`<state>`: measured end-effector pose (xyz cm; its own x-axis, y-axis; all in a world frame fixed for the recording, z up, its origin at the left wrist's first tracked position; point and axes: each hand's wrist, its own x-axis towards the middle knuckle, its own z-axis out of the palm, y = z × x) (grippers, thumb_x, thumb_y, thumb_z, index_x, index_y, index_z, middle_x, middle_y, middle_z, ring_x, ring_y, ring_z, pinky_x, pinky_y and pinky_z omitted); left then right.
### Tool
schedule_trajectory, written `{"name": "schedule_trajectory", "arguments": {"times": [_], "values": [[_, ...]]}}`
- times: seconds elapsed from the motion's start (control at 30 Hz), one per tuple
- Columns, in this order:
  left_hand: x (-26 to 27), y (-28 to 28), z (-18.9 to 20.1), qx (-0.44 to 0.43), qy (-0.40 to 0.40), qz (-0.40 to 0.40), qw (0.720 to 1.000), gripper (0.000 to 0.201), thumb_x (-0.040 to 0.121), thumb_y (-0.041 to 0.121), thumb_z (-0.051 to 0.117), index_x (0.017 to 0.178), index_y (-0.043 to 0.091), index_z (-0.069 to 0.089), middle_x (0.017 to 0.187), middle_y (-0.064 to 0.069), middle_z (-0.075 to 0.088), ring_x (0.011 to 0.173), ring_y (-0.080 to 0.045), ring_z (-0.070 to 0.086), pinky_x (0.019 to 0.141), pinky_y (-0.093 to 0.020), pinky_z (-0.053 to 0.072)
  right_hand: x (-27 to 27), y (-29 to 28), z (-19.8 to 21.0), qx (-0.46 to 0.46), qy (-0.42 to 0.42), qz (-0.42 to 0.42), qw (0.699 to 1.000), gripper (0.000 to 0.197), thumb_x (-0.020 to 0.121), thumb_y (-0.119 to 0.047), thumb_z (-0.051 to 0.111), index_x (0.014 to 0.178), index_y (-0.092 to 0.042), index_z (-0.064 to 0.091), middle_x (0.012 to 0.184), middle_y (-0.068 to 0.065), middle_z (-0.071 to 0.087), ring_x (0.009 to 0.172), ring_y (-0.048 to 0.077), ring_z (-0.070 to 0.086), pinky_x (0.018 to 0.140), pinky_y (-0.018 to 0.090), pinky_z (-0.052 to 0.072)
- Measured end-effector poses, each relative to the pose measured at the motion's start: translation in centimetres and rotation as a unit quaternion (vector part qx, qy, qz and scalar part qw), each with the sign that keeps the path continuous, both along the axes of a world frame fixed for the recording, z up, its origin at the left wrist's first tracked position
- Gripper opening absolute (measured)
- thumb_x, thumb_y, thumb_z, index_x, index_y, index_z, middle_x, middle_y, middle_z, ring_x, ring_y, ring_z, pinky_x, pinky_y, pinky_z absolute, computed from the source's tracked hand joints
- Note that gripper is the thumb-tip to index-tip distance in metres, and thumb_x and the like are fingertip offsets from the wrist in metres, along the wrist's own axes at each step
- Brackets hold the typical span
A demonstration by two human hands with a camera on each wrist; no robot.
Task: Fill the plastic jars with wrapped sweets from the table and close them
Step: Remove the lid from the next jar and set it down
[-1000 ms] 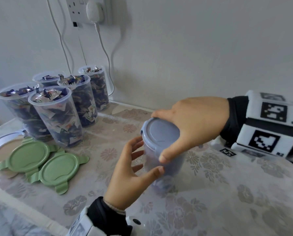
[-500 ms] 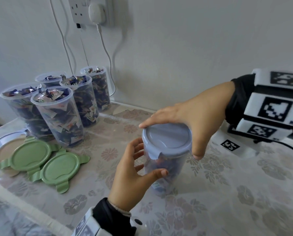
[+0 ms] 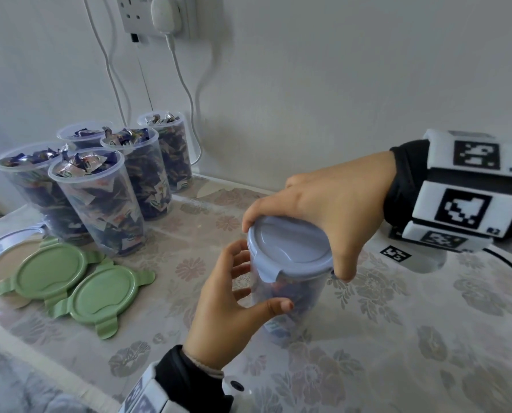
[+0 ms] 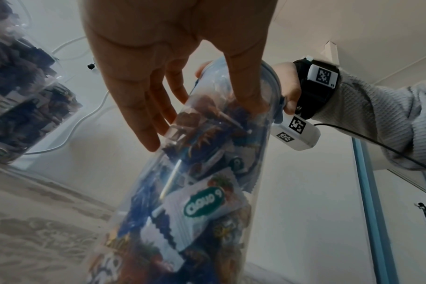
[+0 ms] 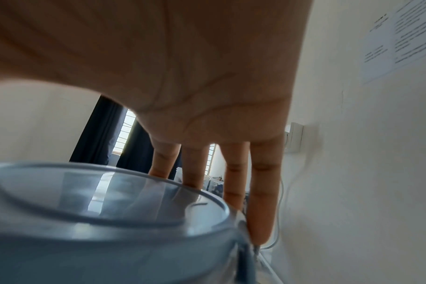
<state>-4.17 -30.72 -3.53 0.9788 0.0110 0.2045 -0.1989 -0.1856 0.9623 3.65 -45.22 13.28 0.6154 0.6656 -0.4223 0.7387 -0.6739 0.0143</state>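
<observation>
A clear plastic jar [image 3: 290, 296] packed with wrapped sweets stands on the flowered tablecloth at centre. A blue-grey lid [image 3: 290, 251] sits on it. My left hand [image 3: 257, 287] curls round the jar's body, thumb across the front and fingers [image 4: 144, 115] on the left side. From above, my right hand [image 3: 299, 242] grips the lid's rim, its fingers [image 5: 260, 192] down the far edge and its thumb on the right-hand clip. The left wrist view shows the sweets through the jar wall [image 4: 195, 192]. The lid [image 5: 97, 207] fills the lower right wrist view.
Several open jars [image 3: 96, 204] full of sweets stand at the back left by the wall. Two green lids [image 3: 102, 293] and a beige lid [image 3: 1, 260] lie in front of them. Cables [image 3: 186, 93] hang from a wall socket. A white tagged device [image 3: 397, 254] lies at right.
My right hand has turned on the lid: its thumb went from the front of the rim to the right side and the wrist rose. The left hand stays round the jar.
</observation>
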Motion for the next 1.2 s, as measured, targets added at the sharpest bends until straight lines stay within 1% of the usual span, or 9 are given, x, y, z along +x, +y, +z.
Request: {"name": "schedule_trajectory", "arguments": {"times": [0.2,0.33,0.47,0.53,0.6,0.67,0.73,0.97,1.2], "values": [[0.4,0.5,0.1,-0.011,0.012,-0.035,0.999,0.079,0.055,0.049,0.076,0.127,0.031,0.047,0.117,0.020,0.060,0.115,0.000,0.054,0.088,-0.027,0.053,0.2,0.1,-0.5,0.013,-0.043,0.007,0.999,0.090,0.062,-0.060,0.076,0.136,-0.036,0.033,0.106,-0.002,0.060,0.093,0.019,0.052,0.076,0.031,0.048],[0.6,0.5,0.3,-0.022,0.022,-0.063,0.998,0.078,0.064,0.044,0.073,0.134,0.027,0.043,0.125,0.018,0.058,0.122,-0.002,0.050,0.098,-0.037,0.047,-0.5,0.1,-0.9,0.021,-0.080,0.002,0.997,0.088,0.059,-0.064,0.074,0.132,-0.034,0.035,0.092,-0.002,0.061,0.086,0.020,0.053,0.071,0.032,0.049],[0.8,0.9,0.3,-0.032,0.039,-0.082,0.995,0.085,0.062,0.041,0.074,0.138,0.028,0.038,0.129,0.018,0.056,0.124,-0.001,0.047,0.101,-0.038,0.045,-1.3,-0.4,-1.5,0.002,-0.152,0.014,0.988,0.067,0.068,-0.058,0.069,0.124,-0.034,0.043,0.083,-0.007,0.057,0.071,0.015,0.050,0.068,0.031,0.051],[0.7,0.9,0.4,-0.031,0.040,-0.079,0.996,0.092,0.057,0.040,0.078,0.138,0.029,0.038,0.128,0.017,0.056,0.123,0.000,0.048,0.098,-0.032,0.046,-1.5,-0.7,-1.3,0.008,-0.119,0.002,0.993,0.079,0.061,-0.064,0.069,0.127,-0.034,0.038,0.090,-0.008,0.062,0.073,0.012,0.054,0.069,0.030,0.051],[0.7,0.7,0.3,-0.026,0.032,-0.066,0.997,0.092,0.055,0.041,0.079,0.137,0.027,0.040,0.125,0.014,0.059,0.120,-0.001,0.051,0.096,-0.033,0.048,-1.5,-0.9,-1.0,0.000,-0.090,0.000,0.996,0.097,0.059,-0.068,0.068,0.140,-0.036,0.025,0.108,-0.007,0.063,0.089,0.014,0.057,0.079,0.030,0.051],[0.7,0.7,0.3,-0.027,0.029,-0.057,0.998,0.092,0.054,0.041,0.079,0.136,0.027,0.041,0.122,0.013,0.061,0.118,-0.001,0.053,0.095,-0.034,0.049,-1.4,-1.1,-0.7,-0.023,-0.078,0.002,0.997,0.110,0.060,-0.069,0.068,0.148,-0.038,0.009,0.126,-0.008,0.057,0.106,0.015,0.055,0.089,0.030,0.048],[0.7,0.6,0.3,-0.028,0.029,-0.058,0.998,0.091,0.055,0.041,0.079,0.137,0.027,0.041,0.122,0.013,0.061,0.118,-0.002,0.053,0.095,-0.035,0.049,-1.3,-1.2,-0.6,-0.033,-0.072,0.008,0.997,0.114,0.060,-0.069,0.070,0.148,-0.039,0.005,0.133,-0.008,0.053,0.112,0.015,0.053,0.092,0.032,0.048],[0.7,0.5,0.3,-0.037,0.024,-0.049,0.998,0.087,0.057,0.039,0.079,0.135,0.022,0.044,0.120,0.010,0.063,0.117,-0.005,0.055,0.094,-0.041,0.051,-1.8,-0.4,-1.3,-0.006,-0.100,0.032,0.994,0.081,0.060,-0.060,0.070,0.126,-0.031,0.034,0.094,-0.004,0.063,0.072,0.012,0.057,0.067,0.032,0.053],[0.7,0.4,0.2,-0.039,0.025,-0.045,0.998,0.080,0.062,0.026,0.081,0.133,0.020,0.046,0.115,0.009,0.066,0.114,-0.004,0.057,0.092,-0.036,0.052,-2.1,0.2,-1.3,-0.046,-0.137,0.044,0.989,0.079,0.060,-0.061,0.067,0.123,-0.025,0.034,0.086,-0.003,0.060,0.064,0.012,0.051,0.062,0.031,0.051]]}}
